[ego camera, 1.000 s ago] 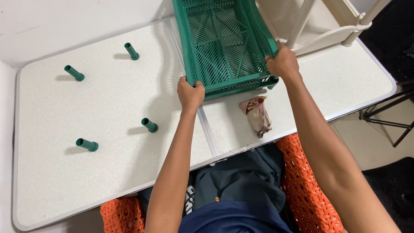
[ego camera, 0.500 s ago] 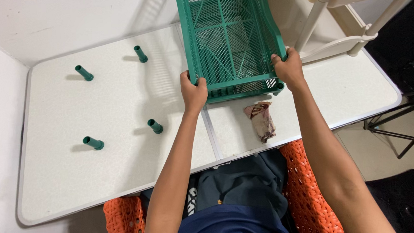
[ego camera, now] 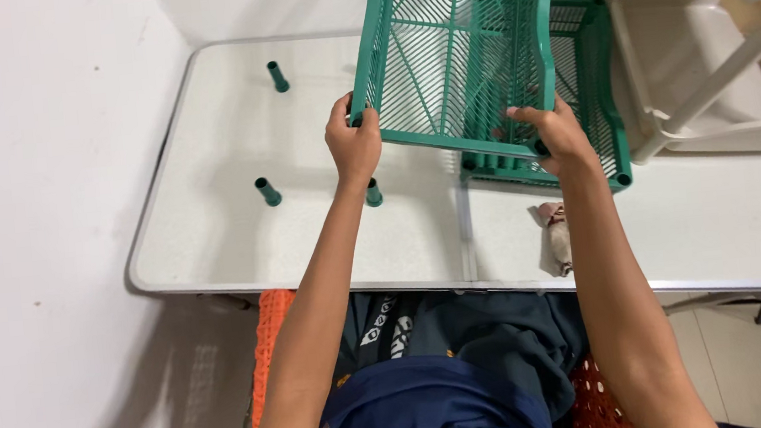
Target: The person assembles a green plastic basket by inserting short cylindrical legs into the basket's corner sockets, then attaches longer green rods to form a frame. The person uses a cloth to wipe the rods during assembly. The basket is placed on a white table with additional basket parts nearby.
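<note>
Green slatted crate (ego camera: pixel 449 47) is lifted, tilted above the surface (ego camera: pixel 235 227); left hand (ego camera: pixel 352 143) and right hand (ego camera: pixel 555 134) fingers grasp its rim. Second crate (ego camera: pixel 591 85) lies below; three green pegs (ego camera: pixel 268 192) visible.

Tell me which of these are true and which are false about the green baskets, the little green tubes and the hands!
1. Both hands hold a green basket up off the table. True: the left hand and the right hand grip its near corners.
2. A second green basket sits on the table behind the lifted one. True.
3. The small green tubes lie flat on the table. False: they stand upright on the white table.
4. A crumpled wrapper lies inside the lifted basket. False: it lies on the table, near the right arm.
5. The table is black. False: it is white.
</note>
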